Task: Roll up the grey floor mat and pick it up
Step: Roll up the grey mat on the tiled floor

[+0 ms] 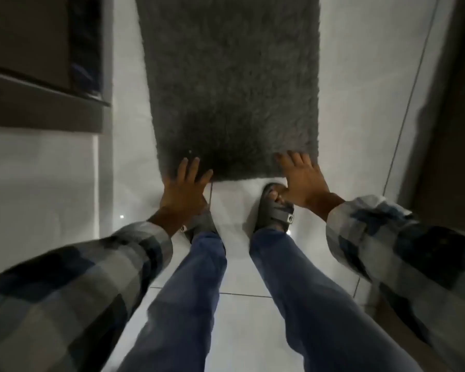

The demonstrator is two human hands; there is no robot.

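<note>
Head view looks straight down past your knees to a shaggy grey rectangular floor mat, which lies flat and unrolled on the white tiled floor, its near edge just beyond your toes and its far end running out of the top of the picture. Your left hand rests at the mat's near left corner, fingers spread and loose, their tips on the pile and the palm over the tile; it grips nothing. Your right hand sits at the near right corner the same way, fingers splayed flat onto the pile, palm down, nothing clasped. Both wrists come out of blue-grey checked shirt sleeves. Below the hands you stand in blue jeans and grey strapped sandals, the right sandal partly under your right hand, the left one mostly hidden by your left wrist. Dark brown furniture runs along the floor's left edge.
</note>
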